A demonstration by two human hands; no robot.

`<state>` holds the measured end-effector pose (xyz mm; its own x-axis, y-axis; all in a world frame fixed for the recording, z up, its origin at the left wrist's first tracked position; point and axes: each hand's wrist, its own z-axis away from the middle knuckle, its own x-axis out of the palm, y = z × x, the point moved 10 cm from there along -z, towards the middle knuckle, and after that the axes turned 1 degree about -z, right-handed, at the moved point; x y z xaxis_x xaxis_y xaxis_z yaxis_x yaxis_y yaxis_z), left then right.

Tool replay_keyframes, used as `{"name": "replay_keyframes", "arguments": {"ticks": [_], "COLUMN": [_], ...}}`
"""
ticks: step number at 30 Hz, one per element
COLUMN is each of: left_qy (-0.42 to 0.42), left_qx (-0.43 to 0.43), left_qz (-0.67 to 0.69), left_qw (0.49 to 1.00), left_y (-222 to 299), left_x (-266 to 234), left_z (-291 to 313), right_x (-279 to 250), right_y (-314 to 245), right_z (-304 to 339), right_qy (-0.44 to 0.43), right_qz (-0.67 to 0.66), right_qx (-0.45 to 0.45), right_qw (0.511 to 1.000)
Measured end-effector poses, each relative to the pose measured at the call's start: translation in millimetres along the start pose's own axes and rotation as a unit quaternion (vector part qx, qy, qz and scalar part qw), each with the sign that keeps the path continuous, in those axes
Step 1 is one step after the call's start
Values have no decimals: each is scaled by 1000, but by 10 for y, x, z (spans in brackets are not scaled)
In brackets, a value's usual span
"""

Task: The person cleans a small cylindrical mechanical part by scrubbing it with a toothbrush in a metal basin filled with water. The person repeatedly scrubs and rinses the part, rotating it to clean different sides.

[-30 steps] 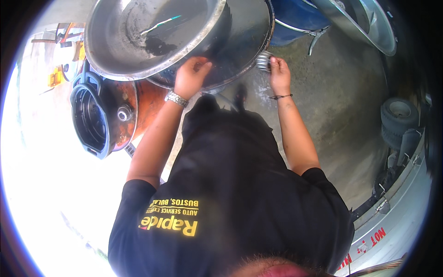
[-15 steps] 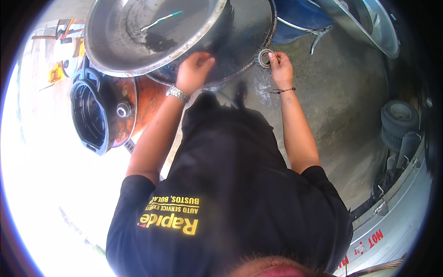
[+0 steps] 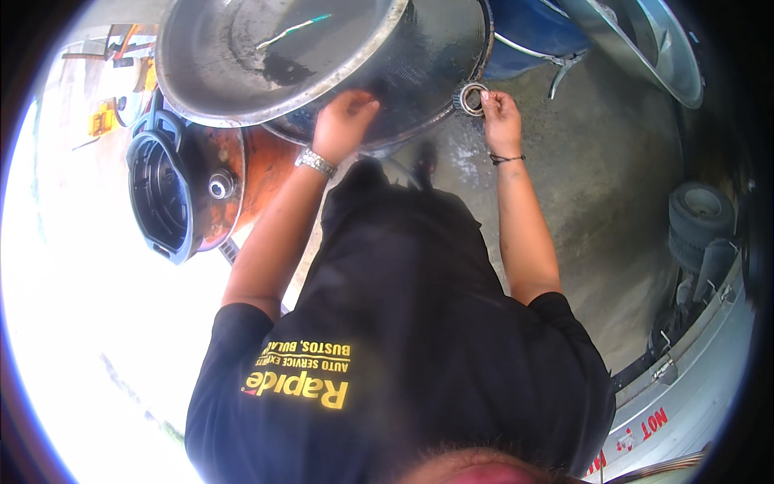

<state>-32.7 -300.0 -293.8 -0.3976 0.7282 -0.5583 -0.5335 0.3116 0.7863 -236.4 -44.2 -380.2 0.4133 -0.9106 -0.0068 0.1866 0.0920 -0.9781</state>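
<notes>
My right hand [image 3: 502, 125] pinches a roller bearing [image 3: 470, 98] between thumb and fingers, its open ring facing up beside the rim of a dark drum [image 3: 423, 60]. My left hand [image 3: 343, 125], with a metal watch on the wrist, is over the near side of that drum, next to the lip of a wide metal basin [image 3: 201, 97]. Its fingers are curled together, and what they hold, if anything, is hidden. The basin is tilted on the drum and has dark liquid and a green-and-white strip [image 3: 294, 31] inside.
A black drain pan [image 3: 161, 198] and a small ring-shaped metal part [image 3: 221, 185] rest on an orange drum [image 3: 262, 165] at left. Beyond stand a blue drum [image 3: 532, 36] and a metal sheet piece [image 3: 653, 48]. Stacked small tires [image 3: 700, 214] lie at right.
My right hand has tipped the bearing slightly, so more of its ring shows. The whole view has shifted a little; my left hand keeps nearly the same pose by the basin.
</notes>
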Motion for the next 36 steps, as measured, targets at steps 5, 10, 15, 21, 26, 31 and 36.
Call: {"name": "replay_keyframes", "arguments": {"ticks": [5,10,15,21,26,31,36], "left_qy": [13,-63,-74,-53,-51,-41,-61], "left_qx": [22,60,243,333,376,383,352], "left_qz": [-33,70,64,77,75,71,100], "left_qw": [999,994,965,938,922,920,928], "left_y": [18,178,1186,1738,1871,1883,1793], "left_x": [3,231,264,183,161,121,87], "left_z": [0,41,216,354,467,494,482], "right_x": [-42,360,913,985,994,1006,953], "right_y": [66,-303,-873,-1142,-1208,-1293,-1173], "right_z": [26,457,811,857,907,952,851], "right_qy": [1,-130,-301,-330,-305,-302,-243], "right_qz": [40,-368,-643,-649,-627,-620,-494], "right_qx": [-8,133,242,224,222,228,206], "right_qw": [999,911,662,648,682,687,809]}}
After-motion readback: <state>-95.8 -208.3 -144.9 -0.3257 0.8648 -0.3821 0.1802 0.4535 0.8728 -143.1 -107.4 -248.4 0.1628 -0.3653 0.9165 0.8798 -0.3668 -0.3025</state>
